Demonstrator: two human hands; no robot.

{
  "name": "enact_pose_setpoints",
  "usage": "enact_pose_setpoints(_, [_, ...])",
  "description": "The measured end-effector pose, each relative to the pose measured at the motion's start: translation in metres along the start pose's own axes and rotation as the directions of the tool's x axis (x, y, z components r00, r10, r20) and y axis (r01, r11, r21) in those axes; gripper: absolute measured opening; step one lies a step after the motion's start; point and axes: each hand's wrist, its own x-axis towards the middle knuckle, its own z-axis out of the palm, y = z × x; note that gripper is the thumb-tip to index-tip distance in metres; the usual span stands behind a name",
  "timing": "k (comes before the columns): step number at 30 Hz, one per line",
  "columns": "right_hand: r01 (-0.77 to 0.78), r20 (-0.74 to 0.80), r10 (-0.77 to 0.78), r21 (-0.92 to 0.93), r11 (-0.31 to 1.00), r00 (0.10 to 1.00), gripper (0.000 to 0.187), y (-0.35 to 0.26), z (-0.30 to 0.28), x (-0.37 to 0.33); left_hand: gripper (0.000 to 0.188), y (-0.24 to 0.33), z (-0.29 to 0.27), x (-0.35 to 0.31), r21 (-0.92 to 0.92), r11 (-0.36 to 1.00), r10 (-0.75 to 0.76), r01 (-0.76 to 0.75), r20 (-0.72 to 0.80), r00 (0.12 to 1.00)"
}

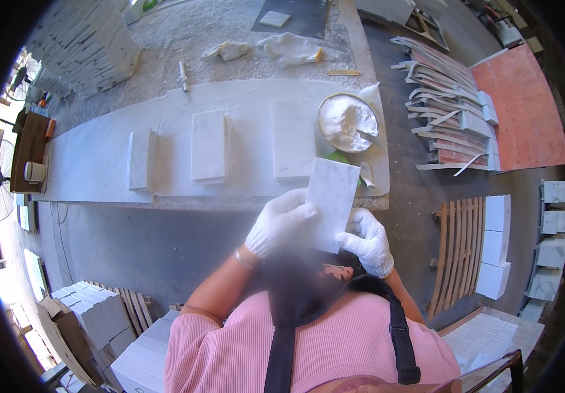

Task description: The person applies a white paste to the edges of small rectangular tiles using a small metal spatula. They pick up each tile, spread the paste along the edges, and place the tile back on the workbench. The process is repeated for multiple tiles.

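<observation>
A grey-veined white rectangular tile (333,200) is held tilted.

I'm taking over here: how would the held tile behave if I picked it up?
The tile is probably stiff: its top juts beyond the left hand without bending. Its grey-veined face suggests stone or ceramic, so likely heavy for its size. Its square upper corners may chip if knocked.

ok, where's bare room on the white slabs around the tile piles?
Most: white slabs between brown box and left pile. Narrower gaps: left pile to middle pile, middle pile to right pile. Crowded: right end, paste bowl close to right pile, held tile hiding some surface.
</observation>
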Motion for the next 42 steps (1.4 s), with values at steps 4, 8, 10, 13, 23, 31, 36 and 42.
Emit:
enact_pose_setpoints(4, [-0.007,-0.002,0.007,-0.006,1.0,1.0,0.04,0.003,0.0,0.001,0.046,0.001,-0.002,0.0,0.046,0.999,-0.011,0.012,-0.016,1.0])
enact_pose_setpoints(8, [0.0,-0.001,0.0,-0.083,0.997,1.0,0.038,0.002,0.003,0.01,0.041,0.004,0.001,-0.008,0.119,0.99,0.082,-0.075,-0.056,0.995])
enact_pose_setpoints(10, [0.031,-0.007,-0.032,-0.089,0.996,0.999,0.038,0.0,0.005,0.017,0.037,0.007,0.002,-0.011,0.363,0.916,0.206,-0.171,-0.06,0.977])
enact_pose_setpoints(13, [0.085,-0.003,-0.085,-0.051,0.995,0.996,0.037,-0.006,0.003,0.027,0.035,0.014,0.001,-0.011,0.791,0.53,0.418,-0.306,0.07,0.906])
enact_pose_setpoints(23, [0.065,-0.066,-0.058,0.111,0.992,0.996,0.047,-0.01,0.004,0.027,0.036,0.024,-0.004,-0.01,0.888,0.191,0.512,-0.419,0.274,0.814])
enact_pose_setpoints(31, [-0.031,-0.036,0.038,0.171,0.985,0.999,0.046,-0.011,0.0,0.023,0.036,0.025,-0.004,-0.009,0.903,0.206,0.422,-0.378,0.266,0.867])
enact_pose_setpoints(36, [-0.039,-0.04,0.045,0.145,0.989,0.998,0.046,-0.012,0.0,0.019,0.033,0.025,-0.007,-0.004,0.873,0.364,0.33,-0.325,0.205,0.921])
enact_pose_setpoints(42, [-0.001,-0.025,0.002,0.037,0.999,1.0,0.042,-0.014,-0.004,0.007,0.034,0.02,-0.021,0.008,0.626,0.749,0.152,-0.218,0.157,0.976])
